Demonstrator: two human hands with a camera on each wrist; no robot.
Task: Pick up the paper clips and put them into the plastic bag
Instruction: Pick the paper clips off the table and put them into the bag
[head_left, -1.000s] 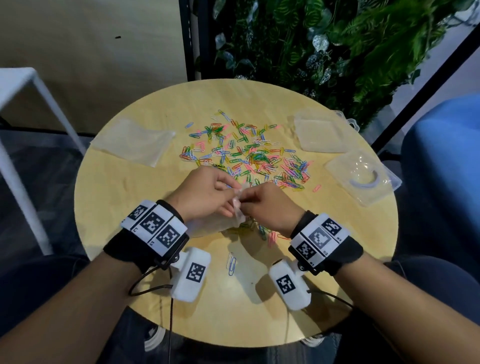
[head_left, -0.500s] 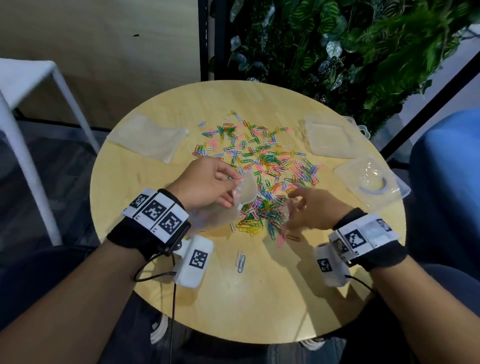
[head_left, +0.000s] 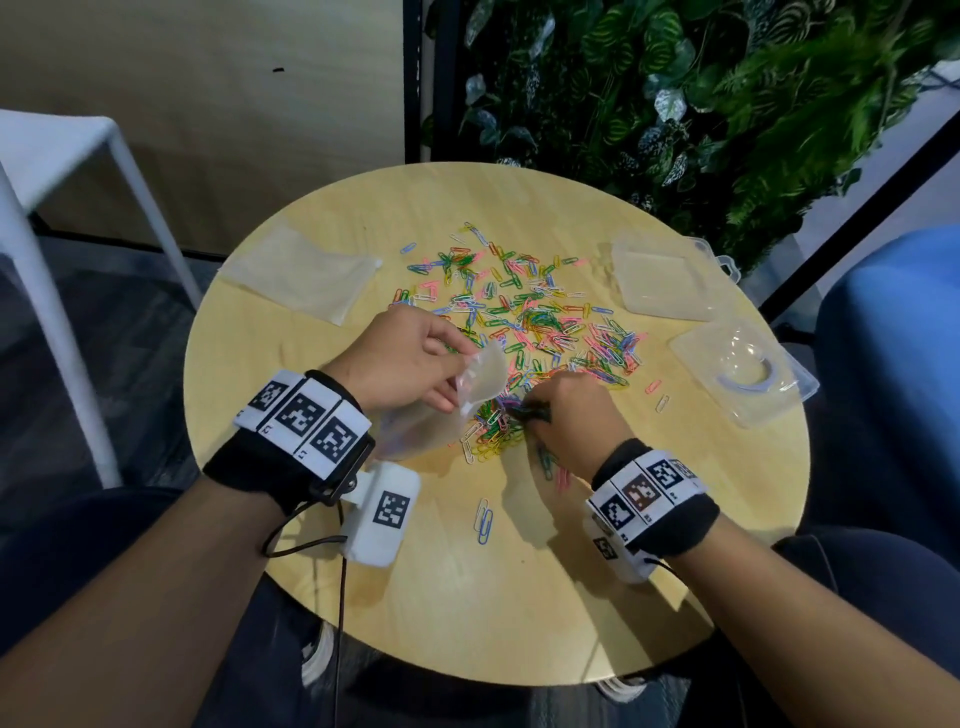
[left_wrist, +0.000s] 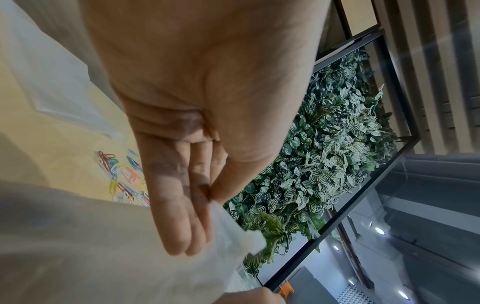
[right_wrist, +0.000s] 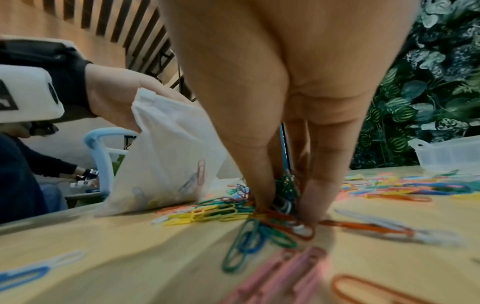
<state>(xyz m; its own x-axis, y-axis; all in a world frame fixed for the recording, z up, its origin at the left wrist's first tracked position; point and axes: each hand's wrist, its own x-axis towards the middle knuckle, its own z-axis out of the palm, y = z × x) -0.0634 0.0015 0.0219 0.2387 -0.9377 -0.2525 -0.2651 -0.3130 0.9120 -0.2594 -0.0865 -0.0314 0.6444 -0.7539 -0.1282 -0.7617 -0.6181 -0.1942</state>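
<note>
While pinching paper clips (right_wrist: 283, 197), right hand (head_left: 571, 415) beside plastic bag (right_wrist: 166, 160).

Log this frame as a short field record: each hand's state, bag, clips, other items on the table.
left hand: pinches the rim of the plastic bag, holding it up
right hand: fingers closed on a bunch of paper clips at the table
bag contents: a few clips already inside
loose clips: many across the round table
other items: spare bag, clear boxes
</note>
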